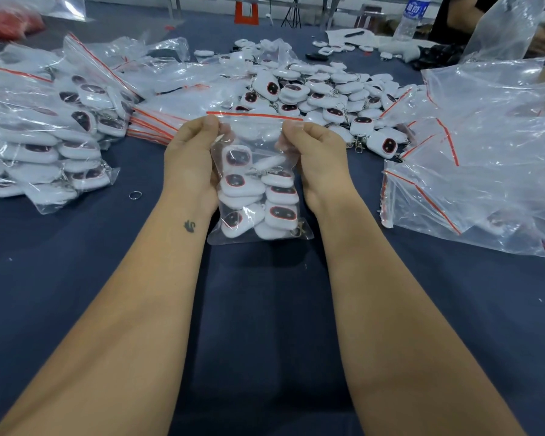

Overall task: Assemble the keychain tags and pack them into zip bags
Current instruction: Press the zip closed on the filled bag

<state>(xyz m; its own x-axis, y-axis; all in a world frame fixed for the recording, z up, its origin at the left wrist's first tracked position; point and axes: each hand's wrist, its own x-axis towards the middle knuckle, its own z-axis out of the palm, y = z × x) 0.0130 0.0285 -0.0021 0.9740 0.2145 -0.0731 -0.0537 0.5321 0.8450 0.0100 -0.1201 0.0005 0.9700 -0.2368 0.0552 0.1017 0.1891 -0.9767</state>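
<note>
Both hands, left hand (192,149) and right hand (312,146), pinch the filled zip bag (258,196) below its strip, seemingly unsealed; next, press it closed.

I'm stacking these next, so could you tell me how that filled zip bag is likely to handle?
The filled zip bag probably sags: its thin film creases between the left hand and right hand. The tags inside lie loosely, so they may shift. Glossy plastic suggests slipperiness.

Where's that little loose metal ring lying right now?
The metal ring lies on the dark tablecloth, just left of the left hand, beside the packed bags.
</note>
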